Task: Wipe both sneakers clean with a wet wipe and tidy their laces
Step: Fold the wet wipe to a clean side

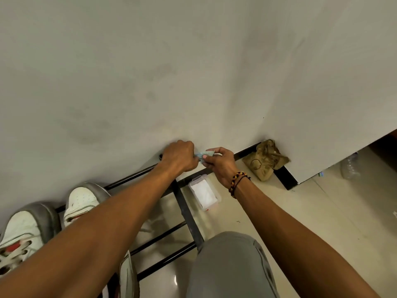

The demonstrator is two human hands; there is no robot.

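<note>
Two white sneakers with grey toe rims sit on a black metal rack (pixel 184 209) at the lower left: one sneaker (pixel 23 231) with red tongue and loose laces, the other sneaker (pixel 82 201) partly under my left forearm. Both my hands are held out near the wall, above the rack's far end. My left hand (pixel 179 155) and my right hand (pixel 219 161) both pinch a small pale blue wet-wipe packet (pixel 203 155) between them. Most of the packet is hidden by my fingers.
A clear plastic box (pixel 205 193) with white contents lies on the tiled floor beside the rack. A crumpled brown paper bag (pixel 265 161) sits at the wall's corner. A plastic bottle (pixel 351 167) lies far right. My grey-clad knee (pixel 232 265) is at the bottom.
</note>
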